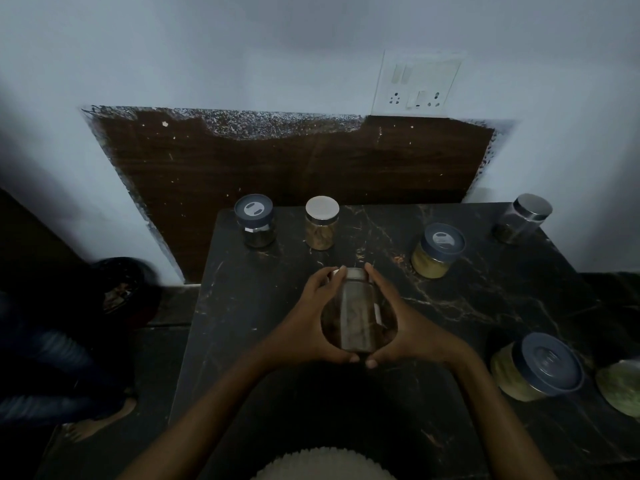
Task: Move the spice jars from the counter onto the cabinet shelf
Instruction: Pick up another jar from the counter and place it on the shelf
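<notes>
Hands first, nearest the cam: left hand [308, 317] and right hand [398, 320] both wrap one steel-lidded jar [356, 313], thumbs meeting at its base, fingers [372, 271] up by the lid. I read it as tipped, lid pointing away from me, prob lifted off the counter [263, 306], tho I can't confirm the gap. Two-handed cradle makes sense to me: smooth sides, no handle. To my right, close in, a big blue-lid jar [540, 368] w/ greenish fill, plus another jar [623, 389] cut by the frame edge. Further out, a yellow-fill jar [438, 251], then along the back edge a dark blue-lid jar [254, 220], a white-lid jar [322, 223] and a steel-lid jar [524, 220] at the far right corner. All upright and well apart, so easy to take one at a time. Wall socket [419, 84] beyond. Cabinet shelf not in my view
</notes>
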The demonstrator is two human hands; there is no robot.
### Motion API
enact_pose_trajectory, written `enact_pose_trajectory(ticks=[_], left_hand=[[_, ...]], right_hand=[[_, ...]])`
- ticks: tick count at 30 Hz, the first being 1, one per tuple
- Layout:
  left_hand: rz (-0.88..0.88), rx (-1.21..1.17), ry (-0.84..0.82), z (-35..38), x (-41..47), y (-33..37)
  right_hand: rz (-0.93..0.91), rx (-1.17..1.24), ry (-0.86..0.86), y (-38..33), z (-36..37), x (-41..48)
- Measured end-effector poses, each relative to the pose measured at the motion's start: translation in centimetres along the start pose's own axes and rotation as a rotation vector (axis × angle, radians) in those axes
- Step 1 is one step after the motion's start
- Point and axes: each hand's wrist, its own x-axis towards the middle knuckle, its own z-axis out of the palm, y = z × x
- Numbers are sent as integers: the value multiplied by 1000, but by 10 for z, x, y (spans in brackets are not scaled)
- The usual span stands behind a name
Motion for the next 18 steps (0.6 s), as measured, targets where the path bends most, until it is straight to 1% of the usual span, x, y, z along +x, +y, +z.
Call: enact_pose_trajectory(ticks=[4, 6, 8, 10, 12, 14, 18], left_hand=[[16, -58, 42, 1, -4, 4], [20, -71, 50, 2, -5, 6], [1, -79, 14, 0, -5, 8], [-1, -74, -14, -3, -3, 11], [15, -8, -22, -3, -1, 11], [25, 54, -7, 0, 2, 9], [20, 8, 57, -2, 1, 6]], right_hand=[[34, 92, -75, 1, -9, -5], [28, 137, -59, 1, -9, -5], [20, 146, -21, 2, -7, -5], [16, 125, 5, 3, -4, -4], [3, 88, 26, 3, -1, -2], [-5, 70, 42, 1, 1, 0], [-1, 162, 6, 1, -3, -1]])
